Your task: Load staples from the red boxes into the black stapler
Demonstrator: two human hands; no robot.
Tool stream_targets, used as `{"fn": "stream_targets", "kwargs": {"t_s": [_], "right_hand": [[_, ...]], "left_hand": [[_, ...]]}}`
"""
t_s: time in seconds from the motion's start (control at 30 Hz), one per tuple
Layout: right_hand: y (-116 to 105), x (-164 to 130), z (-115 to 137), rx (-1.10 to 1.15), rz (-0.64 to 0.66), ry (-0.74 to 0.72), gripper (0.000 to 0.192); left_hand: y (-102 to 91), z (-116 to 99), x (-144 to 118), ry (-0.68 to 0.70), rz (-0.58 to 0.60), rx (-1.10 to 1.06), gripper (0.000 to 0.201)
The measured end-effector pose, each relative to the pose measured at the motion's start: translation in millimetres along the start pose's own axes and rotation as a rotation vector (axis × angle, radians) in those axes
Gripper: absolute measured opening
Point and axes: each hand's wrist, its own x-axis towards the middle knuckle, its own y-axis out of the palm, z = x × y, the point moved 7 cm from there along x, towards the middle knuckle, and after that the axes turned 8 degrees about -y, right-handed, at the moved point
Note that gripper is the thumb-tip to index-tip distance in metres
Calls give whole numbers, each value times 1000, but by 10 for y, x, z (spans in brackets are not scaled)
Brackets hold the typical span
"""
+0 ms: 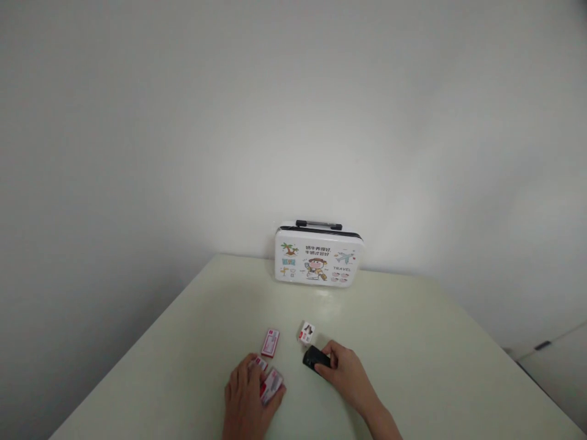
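My left hand is curled over two small red-and-white boxes on the table, thumb on the right side and fingers on the left. The nearer box shows between thumb and fingers; the other box is partly covered by my fingertips. Just beyond them lies a third red-and-white box, flat and untouched. My right hand pinches a small black object, shaped like a mini stapler, between thumb and fingers. A little white box with a dark picture and red print stands right behind the black object.
A white carry case with cartoon prints and a black handle stands upright at the table's far edge, against the pale wall. The pale green table spreads out on both sides. A dark cable shows at far right.
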Motion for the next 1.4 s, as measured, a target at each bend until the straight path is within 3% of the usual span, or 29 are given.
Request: {"fn": "stream_targets", "kwargs": {"t_s": [0.2, 0.33, 0.47, 0.57, 0.67, 0.77, 0.9, 1.23, 1.4], "right_hand": [[6, -100, -43, 4, -2, 14, 14], [-88, -153, -251, -9, -192, 113, 20], [-77, 69, -393, 76, -310, 132, 40], [0, 327, -344, 130, -296, 78, 57], [119, 467, -197, 178, -250, 10, 54], [274, 438, -59, 228, -218, -23, 49], [468, 240, 16, 303, -222, -9, 54], [798, -301, 95, 668, -170, 104, 77], [1074, -231, 437, 749, -121, 48, 71]], "left_hand": [[-17, 7, 228, 58, 106, -86, 57], [51, -43, 285, 101, 92, -78, 56], [135, -162, 318, 151, 37, -126, 45], [259, -288, 302, 188, 43, -159, 41], [372, -425, 258, 191, 49, -129, 55], [424, -561, 228, 173, 56, -75, 66], [437, -657, 236, 187, 33, -31, 61], [464, -579, 76, 316, 97, -20, 59], [319, -268, 170, 278, 82, -19, 55]]}}
